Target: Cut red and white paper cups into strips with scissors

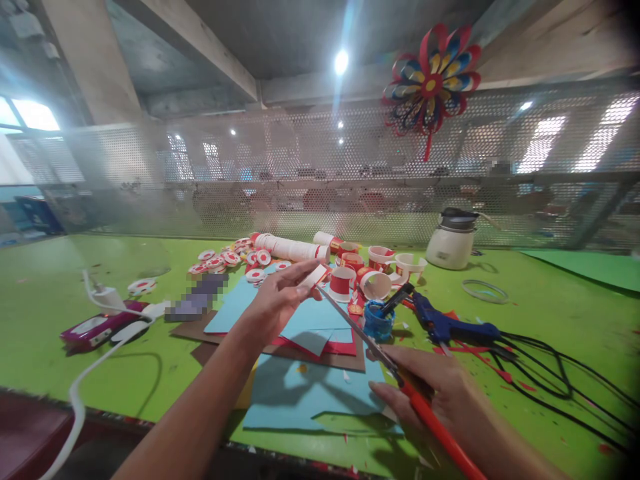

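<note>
My left hand point(280, 293) pinches a red-edged white strip point(314, 276); my right hand point(445, 380) grips scissors point(387, 360), near end cut off. The far cups' point(342, 287) printing is unreadable.

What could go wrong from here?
The scissors in the right grip point at the small white piece in the left grip; a slip might nick fingers.
The white cable trails off the table and might snag.
The glue gun lies near red scraps; if hot, it could scorch them.

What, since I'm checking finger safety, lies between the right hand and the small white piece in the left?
Head view: the scissors' blades stretch from the right hand toward the white piece.
</note>
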`<state>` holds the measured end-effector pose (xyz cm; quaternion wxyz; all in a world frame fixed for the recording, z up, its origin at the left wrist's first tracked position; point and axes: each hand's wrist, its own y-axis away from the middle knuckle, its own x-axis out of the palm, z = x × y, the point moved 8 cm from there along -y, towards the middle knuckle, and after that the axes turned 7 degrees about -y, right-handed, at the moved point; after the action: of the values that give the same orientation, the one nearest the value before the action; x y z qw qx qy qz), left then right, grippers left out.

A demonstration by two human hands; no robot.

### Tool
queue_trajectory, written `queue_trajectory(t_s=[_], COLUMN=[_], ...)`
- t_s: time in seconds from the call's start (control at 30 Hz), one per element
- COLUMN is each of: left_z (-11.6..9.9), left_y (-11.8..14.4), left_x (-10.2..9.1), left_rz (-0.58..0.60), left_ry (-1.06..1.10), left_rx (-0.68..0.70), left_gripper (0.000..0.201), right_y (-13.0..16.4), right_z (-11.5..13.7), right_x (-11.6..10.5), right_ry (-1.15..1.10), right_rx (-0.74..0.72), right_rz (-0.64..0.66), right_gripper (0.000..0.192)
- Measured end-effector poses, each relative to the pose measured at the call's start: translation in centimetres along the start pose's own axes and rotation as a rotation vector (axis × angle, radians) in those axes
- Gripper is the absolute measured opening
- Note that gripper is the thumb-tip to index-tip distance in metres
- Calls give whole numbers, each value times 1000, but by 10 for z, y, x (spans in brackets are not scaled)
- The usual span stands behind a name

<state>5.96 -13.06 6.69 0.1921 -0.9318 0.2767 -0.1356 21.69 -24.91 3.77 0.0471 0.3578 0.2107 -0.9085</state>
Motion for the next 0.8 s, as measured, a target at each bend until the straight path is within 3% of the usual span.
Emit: queue_trajectory(t_s=[0.27,0.57,0.8], left_z=[0,-1,0], left_y=[0,0,-1], left_x=[-1,3,0], left_rz=[-45,-49,-61], left_ry=[-27,-54,-92], left_rx=[-22,-33,-11], left_gripper=[43,43,37], right_y=[0,-1,1], right_z=[-11,1,-6], right_x=[4,1,2], right_ry=[13,112,183], right_rx=[-29,-2,20], right_rz=[-32,23,10], right_gripper=[26,30,31])
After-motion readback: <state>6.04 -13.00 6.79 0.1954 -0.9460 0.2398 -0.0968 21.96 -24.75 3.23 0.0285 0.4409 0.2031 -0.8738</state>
